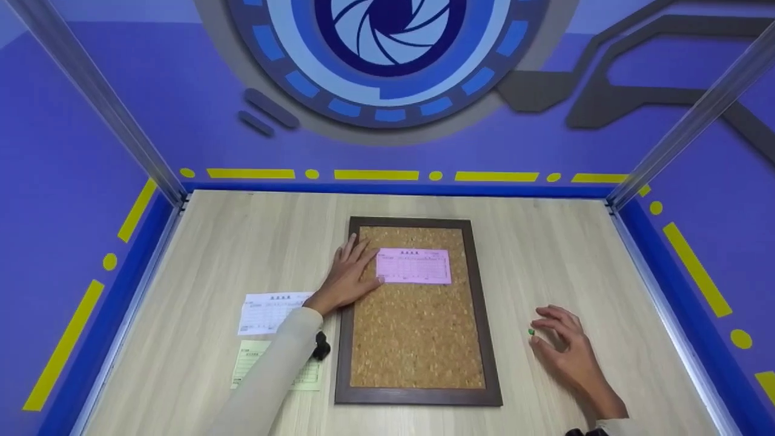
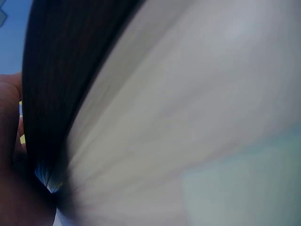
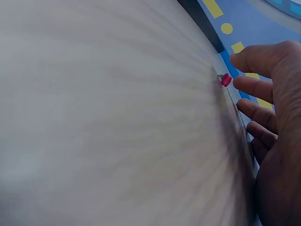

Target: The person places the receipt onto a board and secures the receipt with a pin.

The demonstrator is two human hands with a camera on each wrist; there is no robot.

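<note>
A dark-framed cork board (image 1: pixel 418 339) lies on the table, with a pink printed slip (image 1: pixel 414 266) on its upper part. My left hand (image 1: pixel 351 275) rests spread over the board's left side, its thumb touching the slip's lower left corner. In the left wrist view the dark frame edge (image 2: pixel 70 61) hides most of that hand. Right of the board, my right hand (image 1: pixel 563 348) hovers low with thumb and fingers apart. Near its fingertips are small coloured pieces, one green (image 1: pixel 531 332) and one red (image 3: pixel 225 80), perhaps push pins; they look ungripped.
A white printed slip (image 1: pixel 260 318) and a pale green slip (image 1: pixel 248 358) lie left of the board, partly under the left forearm. Blue and purple panels (image 1: pixel 109 212) with metal posts (image 1: pixel 690 121) enclose the wooden table (image 1: pixel 254 242) on three sides.
</note>
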